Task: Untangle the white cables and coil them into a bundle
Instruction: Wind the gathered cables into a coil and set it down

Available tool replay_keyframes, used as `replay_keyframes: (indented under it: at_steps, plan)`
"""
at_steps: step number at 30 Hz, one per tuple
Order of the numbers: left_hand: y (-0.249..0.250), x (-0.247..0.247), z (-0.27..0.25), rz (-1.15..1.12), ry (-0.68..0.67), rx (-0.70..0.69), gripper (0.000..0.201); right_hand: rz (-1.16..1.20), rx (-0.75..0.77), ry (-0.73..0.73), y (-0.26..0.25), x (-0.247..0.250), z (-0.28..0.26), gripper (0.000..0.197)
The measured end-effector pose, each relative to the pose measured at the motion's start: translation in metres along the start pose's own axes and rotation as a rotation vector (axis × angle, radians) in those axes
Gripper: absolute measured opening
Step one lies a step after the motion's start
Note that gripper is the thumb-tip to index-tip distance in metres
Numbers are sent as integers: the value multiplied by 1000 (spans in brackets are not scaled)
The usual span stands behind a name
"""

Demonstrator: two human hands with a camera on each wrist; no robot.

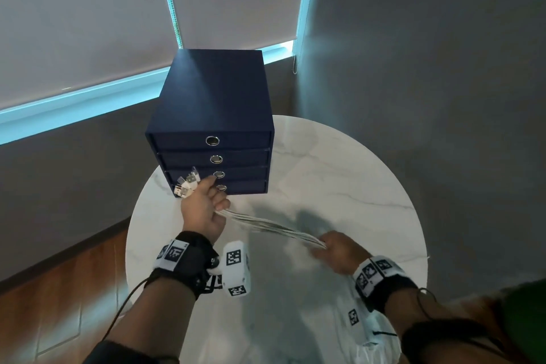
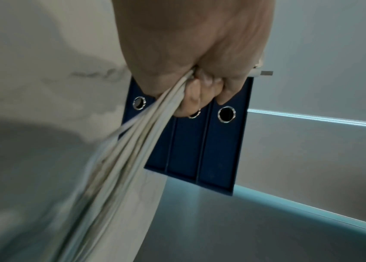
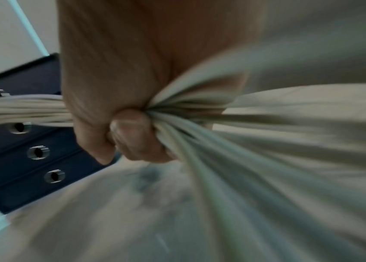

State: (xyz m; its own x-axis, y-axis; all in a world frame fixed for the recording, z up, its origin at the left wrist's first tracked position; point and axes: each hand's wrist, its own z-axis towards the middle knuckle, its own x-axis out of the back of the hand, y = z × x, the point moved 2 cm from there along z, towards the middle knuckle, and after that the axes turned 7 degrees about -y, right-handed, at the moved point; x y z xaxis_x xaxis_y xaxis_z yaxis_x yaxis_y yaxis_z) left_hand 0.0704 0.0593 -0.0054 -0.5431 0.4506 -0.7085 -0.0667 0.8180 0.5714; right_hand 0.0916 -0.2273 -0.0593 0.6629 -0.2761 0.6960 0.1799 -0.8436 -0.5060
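Several white cables [image 1: 271,227] run side by side, stretched above the round marble table [image 1: 339,174] between my two hands. My left hand [image 1: 206,204] grips them in a fist near their ends, and white USB plugs [image 1: 186,185] stick out past the fist in front of the drawer box. The left wrist view shows the cables [image 2: 132,150] leaving my curled left hand [image 2: 199,85]. My right hand [image 1: 334,248] grips the same strands lower right. In the blurred right wrist view the cables [image 3: 199,145] fan out from my right hand [image 3: 130,131].
A dark blue box of several drawers [image 1: 215,115] with metal ring pulls stands at the table's back left, just behind my left hand. Grey walls and window blinds close in behind. A wooden floor [image 1: 59,289] shows left of the table's edge.
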Motion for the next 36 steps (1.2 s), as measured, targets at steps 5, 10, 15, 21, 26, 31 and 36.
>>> replay_keyframes:
  at_steps: [5,10,15,21,26,31,36]
  plan:
    - [28,1,11,-47,-32,-60,38,13,-212,3,74,28,-45,20]
    - [27,6,14,-20,-46,-37,39,64,-290,222,129,67,-67,29]
    - [12,14,12,18,-32,12,41,-70,-421,481,135,125,-65,24]
    - [10,20,5,106,-1,-18,41,-146,-454,408,100,112,-39,5]
    - [9,15,-2,170,61,-96,39,-141,-330,-68,40,71,-1,92]
    - [-10,-1,-12,212,152,-124,31,-40,191,-29,-96,25,22,103]
    - [-18,-10,-20,225,214,-122,24,-206,320,70,-152,-20,36,30]
